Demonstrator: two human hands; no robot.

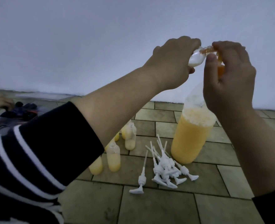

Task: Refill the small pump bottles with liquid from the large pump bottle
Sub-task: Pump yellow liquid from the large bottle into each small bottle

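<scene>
The large clear bottle [193, 138] of yellow-orange liquid stands on the tiled floor at centre right, foam above the liquid. My right hand [229, 81] is wrapped over its orange pump top [220, 71], which is mostly hidden. My left hand [172, 62] holds a small clear bottle [83, 57] tilted on its side, its mouth against the pump's orange spout [207, 50]. Several small open bottles [113, 156] with a little yellow liquid stand on the floor under my left forearm. A pile of white pump heads [166, 167] lies beside them.
A pale wall rises close behind the bottles. At far left another person's hand [1, 101] rests near dark cloth items [23, 110] and a clear flat sheet [44, 95]. Bare floor tiles [157, 206] stretch in the foreground.
</scene>
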